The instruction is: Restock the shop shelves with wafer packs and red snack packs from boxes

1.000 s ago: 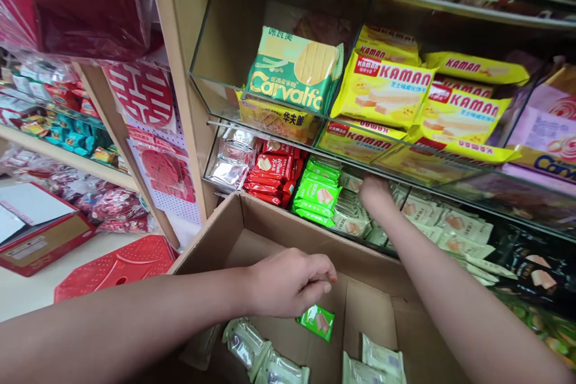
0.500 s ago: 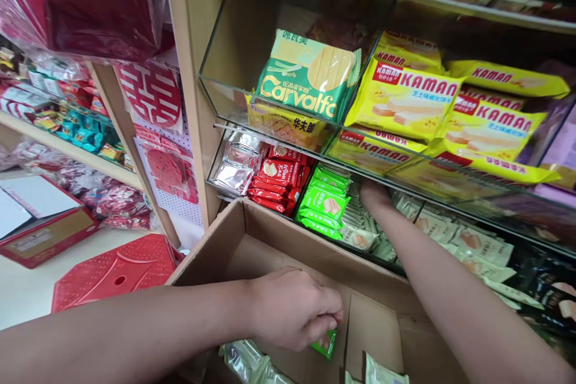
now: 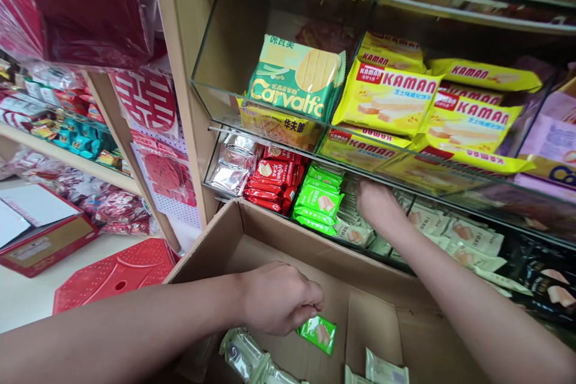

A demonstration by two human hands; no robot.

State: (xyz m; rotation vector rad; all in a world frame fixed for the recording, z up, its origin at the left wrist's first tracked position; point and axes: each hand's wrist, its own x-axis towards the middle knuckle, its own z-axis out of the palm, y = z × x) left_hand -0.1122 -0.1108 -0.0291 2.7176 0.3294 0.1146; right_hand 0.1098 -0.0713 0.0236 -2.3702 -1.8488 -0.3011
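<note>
My left hand (image 3: 285, 300) is over the open cardboard box (image 3: 270, 252), its fingers curled with the thumb against them. Whatever they may hold is hidden. A small green wafer packet (image 3: 319, 334) lies in the box just below those fingers. My right hand (image 3: 380, 207) reaches into the lower shelf compartment, beneath the clear upper bin; its fingertips are out of sight among pale wafer packets (image 3: 355, 233). To its left stands a stack of green wafer packets (image 3: 318, 201). More pale packets (image 3: 245, 354) lie at the bottom of the box.
Red packets (image 3: 274, 174) and silver packets (image 3: 229, 177) fill the lower left compartment. The clear bin above holds yellow KAMAN packs (image 3: 387, 96) and a green Carvalfo pack (image 3: 294, 78). A red plastic stool (image 3: 117, 270) stands left, beside a wooden shelf upright (image 3: 184, 72).
My left hand has moved left, uncovering more of the green packet in the box. My right hand has drawn slightly out of the compartment, showing more of its back.
</note>
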